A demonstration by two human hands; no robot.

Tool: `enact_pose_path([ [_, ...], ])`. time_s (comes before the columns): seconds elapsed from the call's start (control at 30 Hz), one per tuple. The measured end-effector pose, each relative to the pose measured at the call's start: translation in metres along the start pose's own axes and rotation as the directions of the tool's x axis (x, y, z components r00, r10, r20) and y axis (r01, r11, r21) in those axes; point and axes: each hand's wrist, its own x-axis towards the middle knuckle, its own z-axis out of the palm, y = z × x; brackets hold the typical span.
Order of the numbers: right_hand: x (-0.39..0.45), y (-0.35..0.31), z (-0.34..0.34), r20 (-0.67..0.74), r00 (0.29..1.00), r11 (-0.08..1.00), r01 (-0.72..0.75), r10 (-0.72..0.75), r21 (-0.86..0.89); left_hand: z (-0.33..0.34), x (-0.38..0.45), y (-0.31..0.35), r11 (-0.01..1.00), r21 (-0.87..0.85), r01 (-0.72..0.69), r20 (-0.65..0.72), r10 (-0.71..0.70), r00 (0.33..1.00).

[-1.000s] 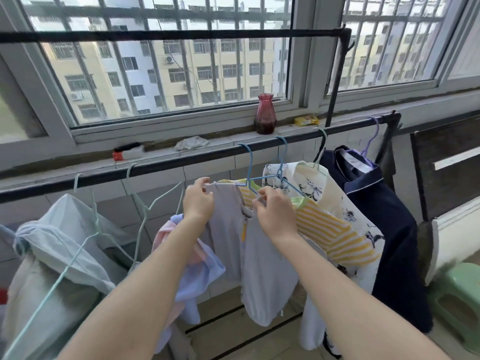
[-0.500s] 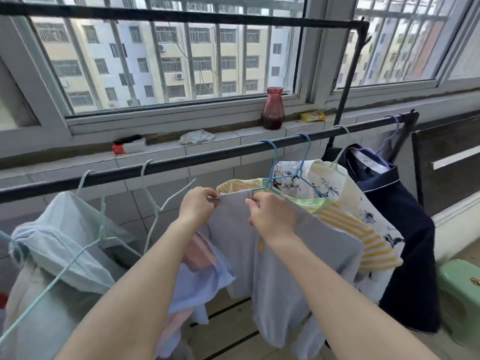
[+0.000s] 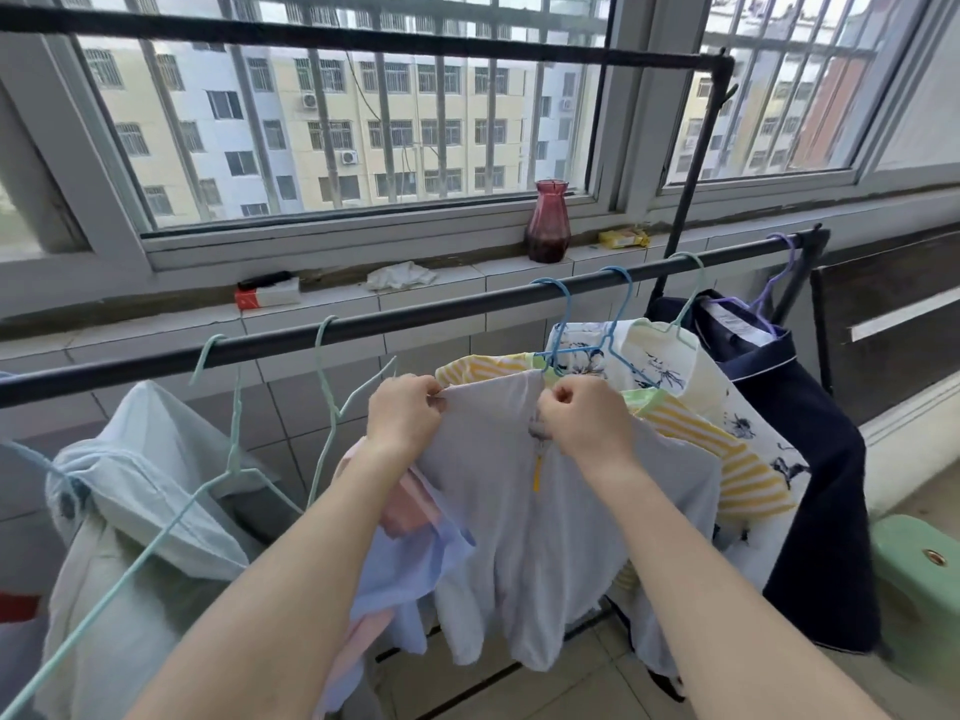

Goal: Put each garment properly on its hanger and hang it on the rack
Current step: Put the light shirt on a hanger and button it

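A pale grey-lilac garment [image 3: 524, 522] with a small yellow tag hangs on a blue hanger [image 3: 563, 324] hooked over the black rack bar [image 3: 415, 317]. My left hand [image 3: 402, 423] pinches the garment's left shoulder edge. My right hand [image 3: 584, 420] grips its neckline in the middle, just under the hanger's hook. Behind it hang a yellow-striped top [image 3: 727, 459], a white floral garment [image 3: 660, 366] and a navy one [image 3: 810, 459]. A pink and blue garment [image 3: 410, 553] droops at the lower left.
Two empty mint hangers [image 3: 332, 407] hang on the bar left of my hands, above a heap of pale blue laundry [image 3: 140, 485]. A dark red vase [image 3: 546, 223] stands on the tiled sill. A green stool [image 3: 919, 579] sits at the lower right.
Both hands have risen with the grey garment and spread its shoulders along the hanger. The view has tilted upward and closer to the rack.
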Motion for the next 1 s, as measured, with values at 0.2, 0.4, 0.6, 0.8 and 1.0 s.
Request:
enact_pose_path([
  [0.2, 0.017, 0.031, -0.017, -0.186, 0.976, 0.993, 0.117, -0.11, 0.026, 0.003, 0.001, 0.02, 0.964, -0.25, -0.089, 0.053, 0.105, 0.993],
  [0.4, 0.013, 0.067, -0.031, 0.115, 0.988, 0.989, 0.094, -0.107, 0.113, 0.014, 0.011, 0.038, 0.837, -0.548, -0.014, 0.07, 0.062, 0.996],
  [0.6, 0.004, 0.064, -0.029, -0.035, 0.998, 0.984, 0.053, -0.048, 0.172, 0.024, 0.021, 0.056, 0.845, -0.534, -0.033, -0.078, -0.01, 0.997],
  [0.8, 0.0, 0.065, -0.029, 0.039, 0.996, 0.988, 0.08, -0.086, 0.13, 0.035, 0.007, 0.055, 0.934, -0.357, 0.024, -0.062, -0.049, 0.997],
  [1.0, -0.006, 0.07, -0.022, 0.133, 0.988, 0.997, 0.074, -0.076, 0.023, 0.038, -0.029, 0.049, 0.972, -0.196, 0.131, 0.204, -0.09, 0.975],
])
